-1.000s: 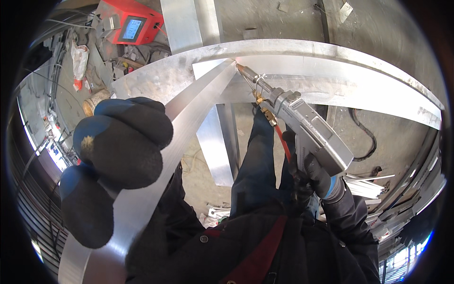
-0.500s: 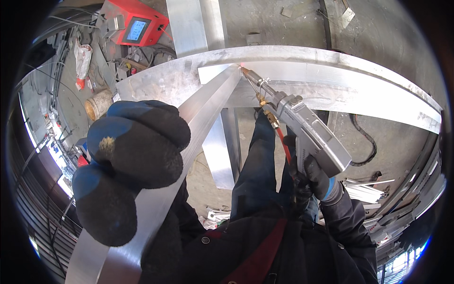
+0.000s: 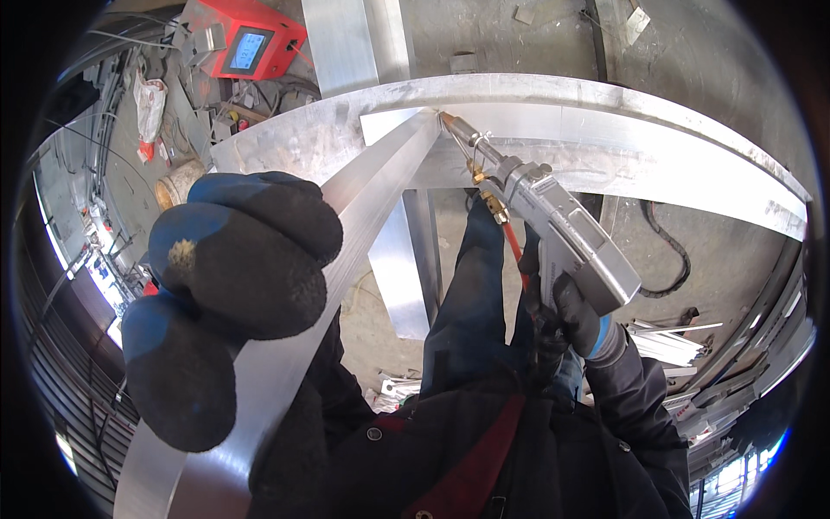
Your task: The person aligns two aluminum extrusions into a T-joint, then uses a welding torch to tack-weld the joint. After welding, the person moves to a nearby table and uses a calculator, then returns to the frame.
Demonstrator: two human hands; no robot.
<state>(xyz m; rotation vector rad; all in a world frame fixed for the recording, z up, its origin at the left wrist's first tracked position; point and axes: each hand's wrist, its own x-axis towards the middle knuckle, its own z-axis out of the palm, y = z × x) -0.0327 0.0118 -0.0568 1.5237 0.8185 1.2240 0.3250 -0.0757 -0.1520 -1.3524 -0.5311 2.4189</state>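
In a black and blue glove, my left hand (image 3: 229, 277) curls large and close over a long silvery metal tube (image 3: 367, 203), fingers wrapped about it. The tube runs from lower left to a wide metal beam (image 3: 640, 134) lying across the far side, meeting it at the joint. My right hand (image 3: 566, 316), gloved too, holds the grip of a grey handheld welding gun (image 3: 575, 233). Its copper-coloured nozzle (image 3: 452, 123) points up and left, with the tip at or very near the tube's end. A brass fitting (image 3: 493, 206) and red hose run beneath the gun.
A red machine with a lit screen (image 3: 248, 52) stands at the far left. Another metal beam (image 3: 354, 43) extends away beyond the crosspiece. Metal offcuts (image 3: 666, 346) lie on the floor at right, near a black cable (image 3: 679, 259). A bucket (image 3: 179, 183) sits left.
My left hand has shifted slightly left. In the picture, the beam and nozzle tip sit a little higher, and the reddish glow at the tip has faded. My right hand keeps its hold.
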